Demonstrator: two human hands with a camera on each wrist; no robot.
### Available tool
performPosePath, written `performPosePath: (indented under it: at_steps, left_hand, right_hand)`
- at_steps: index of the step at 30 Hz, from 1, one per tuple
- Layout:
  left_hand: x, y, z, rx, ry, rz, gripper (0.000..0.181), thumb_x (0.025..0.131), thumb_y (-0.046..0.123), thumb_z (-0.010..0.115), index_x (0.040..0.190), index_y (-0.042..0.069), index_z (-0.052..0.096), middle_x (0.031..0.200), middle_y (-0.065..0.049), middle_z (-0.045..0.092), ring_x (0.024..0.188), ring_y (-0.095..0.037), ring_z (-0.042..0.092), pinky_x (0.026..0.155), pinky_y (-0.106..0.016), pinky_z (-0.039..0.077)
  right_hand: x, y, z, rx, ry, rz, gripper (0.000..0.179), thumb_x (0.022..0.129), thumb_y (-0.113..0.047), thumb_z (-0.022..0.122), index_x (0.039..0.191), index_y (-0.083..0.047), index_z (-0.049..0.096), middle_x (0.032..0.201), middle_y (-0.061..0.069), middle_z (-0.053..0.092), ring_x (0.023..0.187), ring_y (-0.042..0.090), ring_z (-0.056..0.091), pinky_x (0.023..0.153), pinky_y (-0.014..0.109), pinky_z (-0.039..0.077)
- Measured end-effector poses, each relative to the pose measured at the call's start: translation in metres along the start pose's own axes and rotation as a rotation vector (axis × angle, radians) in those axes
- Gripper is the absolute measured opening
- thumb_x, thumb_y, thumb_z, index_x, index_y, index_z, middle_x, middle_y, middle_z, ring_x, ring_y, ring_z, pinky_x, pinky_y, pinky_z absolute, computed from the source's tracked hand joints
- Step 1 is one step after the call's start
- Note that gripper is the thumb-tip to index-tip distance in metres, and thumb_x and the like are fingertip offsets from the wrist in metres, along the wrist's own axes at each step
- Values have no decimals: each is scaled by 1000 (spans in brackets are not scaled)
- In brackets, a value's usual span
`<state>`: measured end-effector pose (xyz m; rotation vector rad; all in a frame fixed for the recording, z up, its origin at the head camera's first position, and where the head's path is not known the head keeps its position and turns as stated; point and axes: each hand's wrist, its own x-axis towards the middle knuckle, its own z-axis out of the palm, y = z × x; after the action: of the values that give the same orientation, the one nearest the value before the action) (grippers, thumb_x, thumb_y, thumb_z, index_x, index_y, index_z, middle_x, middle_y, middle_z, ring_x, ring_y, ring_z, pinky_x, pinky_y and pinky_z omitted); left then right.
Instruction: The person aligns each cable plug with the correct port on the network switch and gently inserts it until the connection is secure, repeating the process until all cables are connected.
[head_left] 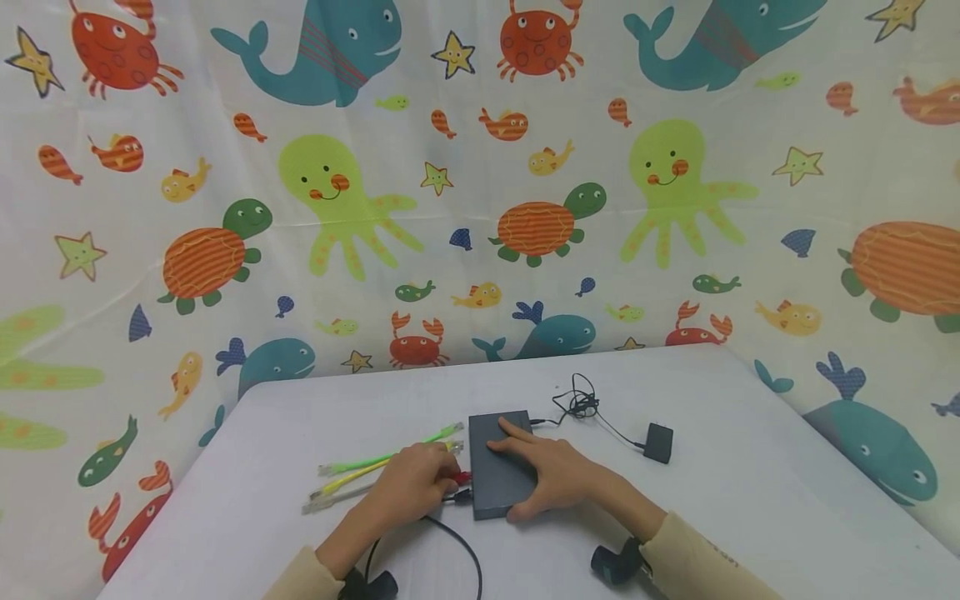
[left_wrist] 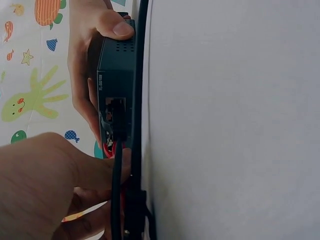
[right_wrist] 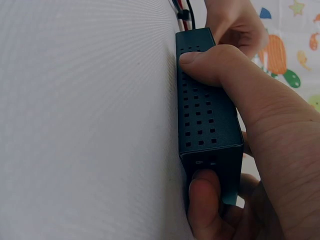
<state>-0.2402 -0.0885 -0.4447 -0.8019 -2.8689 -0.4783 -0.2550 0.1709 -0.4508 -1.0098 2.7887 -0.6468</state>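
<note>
A dark network switch (head_left: 487, 475) lies on the white table, its port side facing left. My right hand (head_left: 558, 473) grips it from the right, thumb along the near edge and fingers over the top. The right wrist view shows that thumb on the vented side of the switch (right_wrist: 200, 115). At the ports, my left hand (head_left: 415, 481) pinches a red network cable (head_left: 462, 478) close to its plug; the fingers partly hide the plug. Beside it, a black cable's plug (head_left: 462, 497) sits in a port, as the left wrist view also shows.
Green (head_left: 348, 467), yellow (head_left: 358, 476) and grey (head_left: 337, 497) network cables lie left of the switch. A black power adapter (head_left: 658, 443) with a bundled cord (head_left: 582, 406) lies at the right, its lead running into the switch. A patterned curtain (head_left: 465, 200) hangs behind the table.
</note>
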Motion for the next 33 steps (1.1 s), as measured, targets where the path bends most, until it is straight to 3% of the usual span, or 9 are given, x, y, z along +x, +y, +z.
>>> performPosePath:
  at_steps: [33]
  left_hand:
    - [1, -1, 1, 17, -13, 9, 10, 81, 18, 74, 91, 20, 76, 80, 13, 64, 72, -1, 56, 66, -25, 50]
  right_hand:
    - [1, 1, 2, -8, -4, 15, 92, 64, -68, 73, 145, -47, 34, 163, -10, 14, 139, 30, 41, 102, 57, 40]
